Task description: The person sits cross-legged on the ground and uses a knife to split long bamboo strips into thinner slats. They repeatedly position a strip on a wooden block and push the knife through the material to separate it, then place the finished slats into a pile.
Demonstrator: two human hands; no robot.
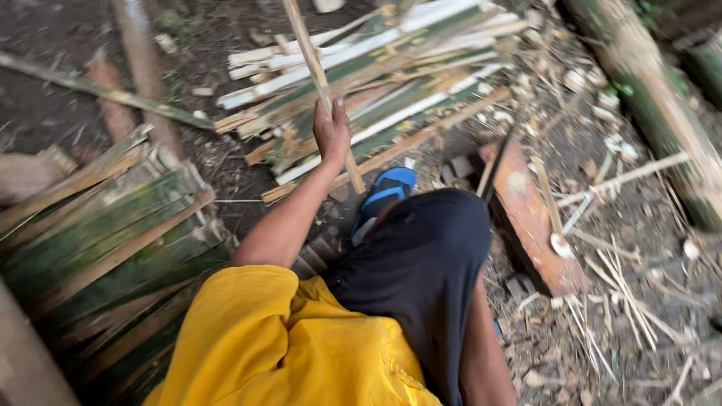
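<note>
Left hand closed around 1 pale bamboo strip, strip slanting upward over split bamboo pile, blue sandal just below, right hand's grip hidden, cannot tell.

The ground is bare dark soil, littered with chips and thin slivers. A heap of split bamboo strips is piled at the top, and a second heap is laid at the left. A reddish wooden block is set at the right, beside a thick bamboo trunk.
</note>
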